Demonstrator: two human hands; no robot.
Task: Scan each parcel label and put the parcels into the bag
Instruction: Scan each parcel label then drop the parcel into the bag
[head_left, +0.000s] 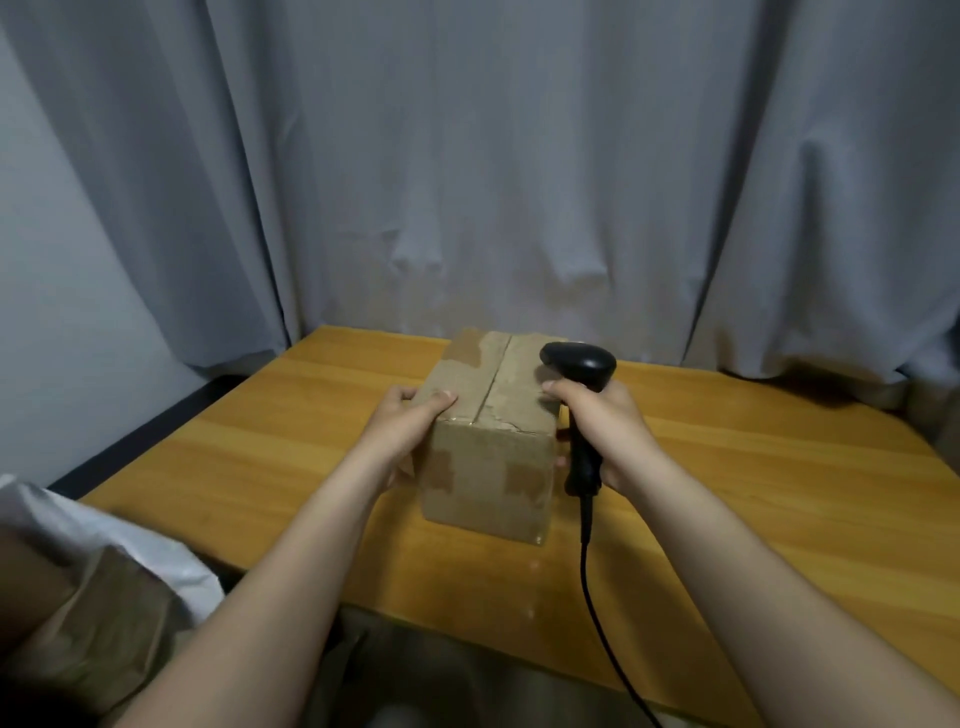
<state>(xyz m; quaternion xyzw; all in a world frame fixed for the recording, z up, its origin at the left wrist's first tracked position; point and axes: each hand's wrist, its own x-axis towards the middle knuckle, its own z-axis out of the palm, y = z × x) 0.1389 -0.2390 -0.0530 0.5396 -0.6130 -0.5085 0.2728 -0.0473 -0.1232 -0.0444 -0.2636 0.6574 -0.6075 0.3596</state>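
A brown cardboard parcel (491, 431) with taped seams stands on the wooden table (753, 467). My left hand (405, 426) grips its left side, thumb hooked over the top edge. My right hand (602, 421) grips the handle of a black barcode scanner (579, 364) pressed against the parcel's right side, its head hanging over the parcel's top right edge. The scanner's black cable (602, 613) runs down off the table's front. No label shows on the faces I see. A white bag (104, 530) lies at the lower left with another cardboard parcel (98, 629) inside it.
Grey curtains (493, 182) hang right behind the table's far edge. A pale wall (57, 338) lies to the left. The table's front edge runs diagonally across the lower part of the view, with floor below it.
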